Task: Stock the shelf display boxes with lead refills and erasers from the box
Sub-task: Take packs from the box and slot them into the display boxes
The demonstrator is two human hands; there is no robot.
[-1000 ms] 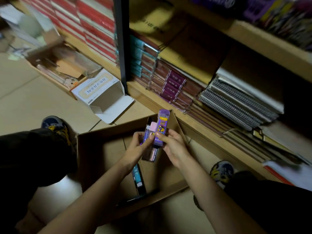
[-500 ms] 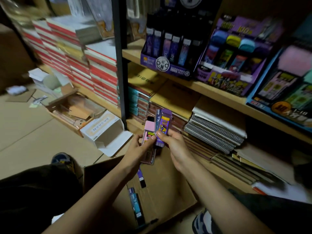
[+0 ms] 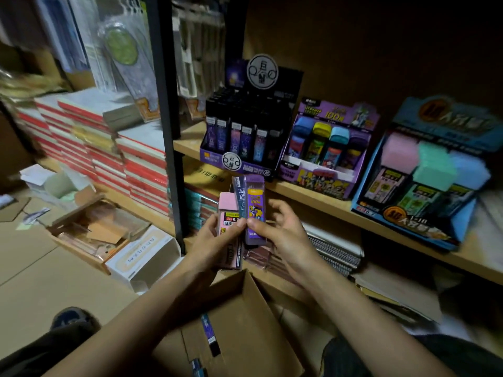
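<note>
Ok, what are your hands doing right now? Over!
Left hand grips pink case and dark case. Right hand pinches purple case. Purple display box on shelf ahead, path looks open.

A: Dim?
B: Very. The shelf's back wall sinks to black; the right hand catches soft light from the camera's side.
A: Sharp?
B: No. The blue display box and left book stacks smear, edges bow
</note>
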